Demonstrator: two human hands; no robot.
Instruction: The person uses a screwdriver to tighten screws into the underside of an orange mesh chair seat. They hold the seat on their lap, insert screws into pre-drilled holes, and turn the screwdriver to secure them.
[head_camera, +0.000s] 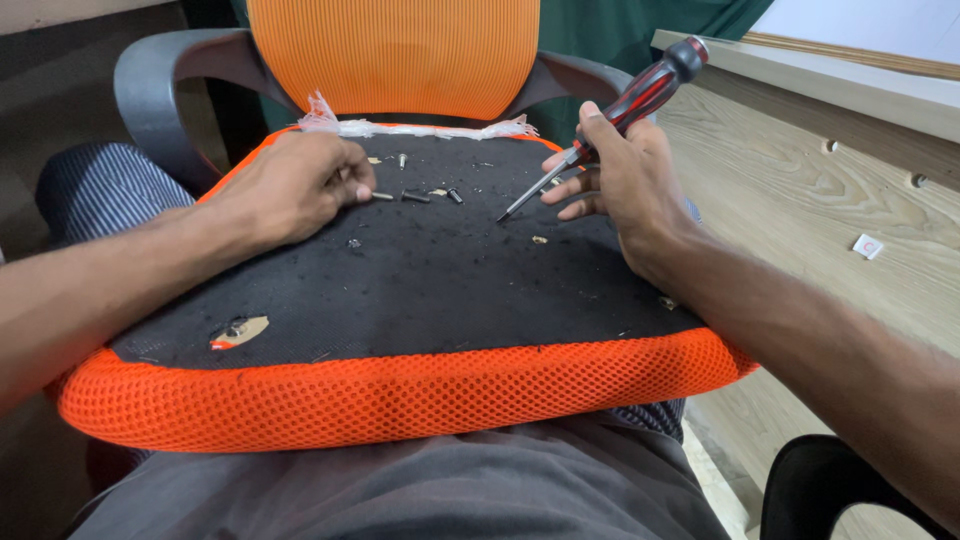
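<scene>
Picking at loose screws (412, 196) on the black underside of an upturned seat cushion (420, 270) across your lap.

Several small dark screws lie free in a short row toward the far edge, so by my judgement they are already out; how many fixings are left the view does not show. Your left hand (300, 185) is curled, fingertips pinched at the leftmost screw. Your right hand (625, 175) is closed around a red-and-black screwdriver (600, 130), its tip touching the fabric just right of the screws. A torn patch (238, 330) shows near left. Beyond stands an orange chair back (395, 55), with a wooden panel (810, 200) to the right.
</scene>
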